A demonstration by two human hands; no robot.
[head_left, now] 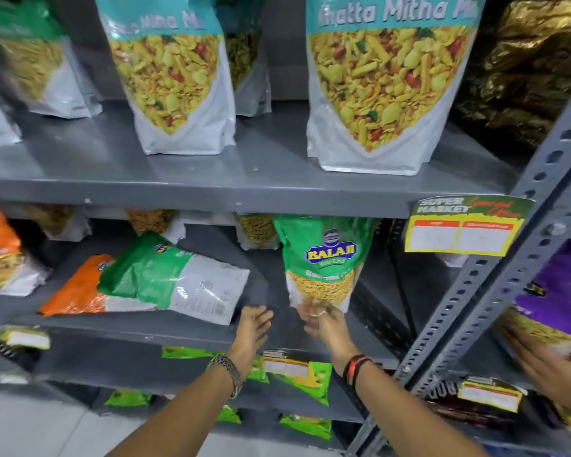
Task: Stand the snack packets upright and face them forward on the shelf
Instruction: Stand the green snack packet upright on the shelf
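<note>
— Grey steel shelving [211, 192] fills the view, three levels of it. What sits on the middle shelf?

— An upright green Balaji packet [323, 258], front facing out, right of centre. The right hand [323, 319] pinches its bottom edge between fingers and thumb; a ring shows on one finger.

— And the left hand [253, 328]?

— Spread, palm down, fingers apart, over the bare shelf just left of that packet. It touches no packet that I can see.

— Anything lying down?

— Yes. A green-and-white packet [175, 278] lies flat with its back side up, overlapping an orange packet [80, 288] that also lies flat beneath it. Further left an orange pouch [0, 252] stands at the edge of view.

— Upper shelf?

— Two large Khatta Mitha pouches [386, 90] stand upright, facing forward. A supermarket price tag [465, 225] hangs from the shelf edge on the right.

— Someone else there?

— A blurred third hand [554, 374] at the far right, beside a purple packet [561, 291].
</note>
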